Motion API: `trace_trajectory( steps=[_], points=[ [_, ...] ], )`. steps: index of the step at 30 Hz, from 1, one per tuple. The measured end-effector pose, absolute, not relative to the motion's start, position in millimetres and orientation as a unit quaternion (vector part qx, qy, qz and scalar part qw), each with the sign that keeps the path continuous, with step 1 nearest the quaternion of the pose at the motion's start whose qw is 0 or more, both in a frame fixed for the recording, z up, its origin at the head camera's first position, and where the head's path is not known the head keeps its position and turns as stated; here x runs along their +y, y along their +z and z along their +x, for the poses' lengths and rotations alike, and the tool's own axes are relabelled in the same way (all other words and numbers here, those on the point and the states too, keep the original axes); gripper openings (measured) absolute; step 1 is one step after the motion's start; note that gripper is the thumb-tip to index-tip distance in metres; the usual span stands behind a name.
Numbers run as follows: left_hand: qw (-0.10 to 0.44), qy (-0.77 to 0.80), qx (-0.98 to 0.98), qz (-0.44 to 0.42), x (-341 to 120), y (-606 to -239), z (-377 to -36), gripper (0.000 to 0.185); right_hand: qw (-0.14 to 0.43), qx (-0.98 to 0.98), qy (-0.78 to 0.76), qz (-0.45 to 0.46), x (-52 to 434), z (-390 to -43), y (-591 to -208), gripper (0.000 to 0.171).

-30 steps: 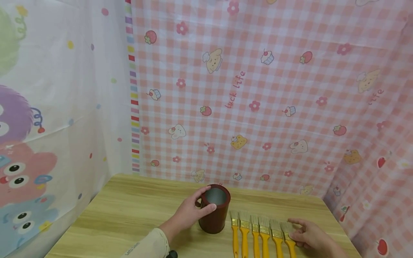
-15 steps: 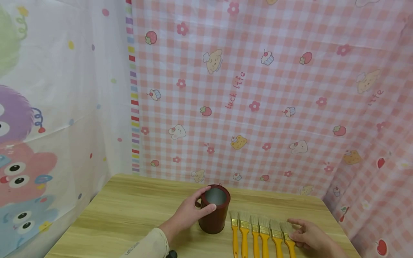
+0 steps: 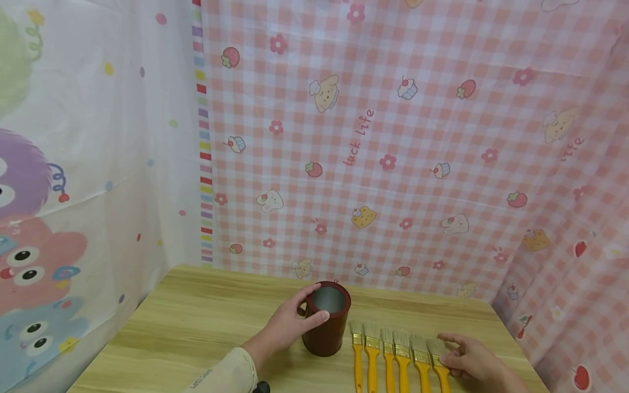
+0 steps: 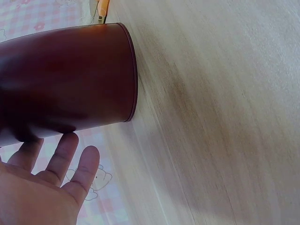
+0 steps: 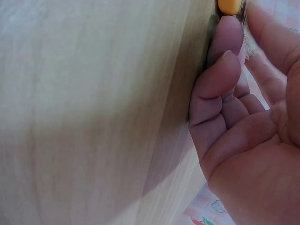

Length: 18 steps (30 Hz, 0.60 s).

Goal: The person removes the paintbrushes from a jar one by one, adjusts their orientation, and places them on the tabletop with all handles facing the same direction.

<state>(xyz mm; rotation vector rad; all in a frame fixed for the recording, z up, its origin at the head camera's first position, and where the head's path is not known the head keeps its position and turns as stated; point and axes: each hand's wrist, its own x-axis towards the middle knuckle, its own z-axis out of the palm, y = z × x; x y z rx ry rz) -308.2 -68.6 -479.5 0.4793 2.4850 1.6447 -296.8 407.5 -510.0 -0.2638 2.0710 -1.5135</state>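
Observation:
A dark red-brown mug point(image 3: 324, 334) with a grey inside stands upright on the wooden table. My left hand point(image 3: 290, 322) grips it near the rim, thumb on the near side and fingers by the handle; in the left wrist view three fingertips point(image 4: 69, 140) meet its wall. Several paintbrushes with yellow handles lie side by side to its right, bristles pointing away. At the rightmost paintbrush point(image 3: 440, 367) my right hand point(image 3: 472, 357) pinches the metal band by its edge, index finger stretched past the bristles. In the right wrist view, curled fingers point(image 5: 218, 75) partly hide that brush.
The wooden table point(image 3: 211, 305) ends at a pink checked cloth point(image 3: 383, 131) behind and a white printed cloth point(image 3: 98, 191) on the left. A small black round object point(image 3: 262, 387) shows at the bottom edge, near the left sleeve point(image 3: 226, 371).

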Motion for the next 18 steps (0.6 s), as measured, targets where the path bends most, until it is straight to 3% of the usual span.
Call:
trace_trajectory(
  steps=[9,18],
  points=[
    [0.069,0.539,0.825,0.156,-68,-479,-308,0.066,0.243,0.82,-0.518,-0.022,401,-295,-510,0.081],
    [0.052,0.53,0.829,0.17,-78,-478,-307,0.071,0.241,0.828,-0.505,-0.028,395,-296,-508,0.082]
  ],
)
